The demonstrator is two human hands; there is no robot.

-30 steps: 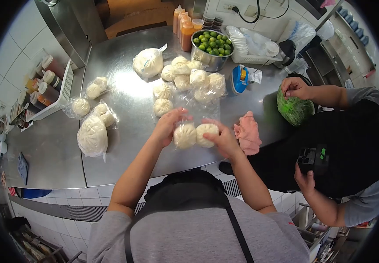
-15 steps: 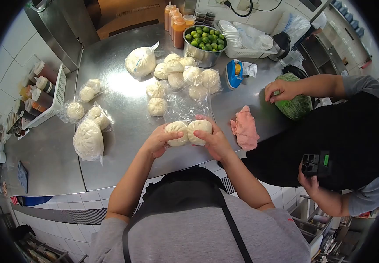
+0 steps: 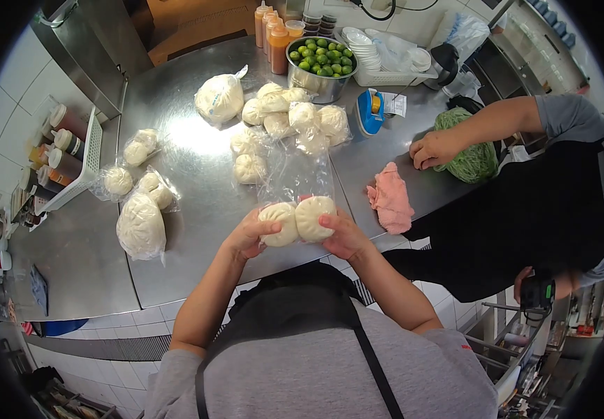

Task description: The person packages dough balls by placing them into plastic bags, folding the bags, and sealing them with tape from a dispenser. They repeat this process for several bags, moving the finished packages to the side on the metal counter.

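Observation:
Two white buns (image 3: 297, 222) lie side by side in a clear plastic bag (image 3: 300, 171), just above the front edge of the steel table. My left hand (image 3: 249, 232) grips the bun on the left, thumb on top. Around the right bun my right hand (image 3: 344, 234) is closed, its thumb at the bun's edge. The bag's loose end stretches away from me toward several bagged buns (image 3: 274, 105). More wrapped buns (image 3: 248, 168) sit just beyond my left hand. A large bagged bundle (image 3: 141, 225) rests farther left.
A co-worker's hand (image 3: 434, 149) is beside a bagged green vegetable (image 3: 471, 157) at the right. Nearer stand a pink cloth (image 3: 390, 199) and a blue tape dispenser (image 3: 369, 112). A pot of limes (image 3: 321, 86), sauce bottles (image 3: 279, 52) and a white basket (image 3: 86, 164) line the table's edges.
The two buns have tilted and shifted slightly in my hands, and my right thumb has slid toward the right bun's edge. The co-worker's near-table hand has moved down and left; their other hand has lowered.

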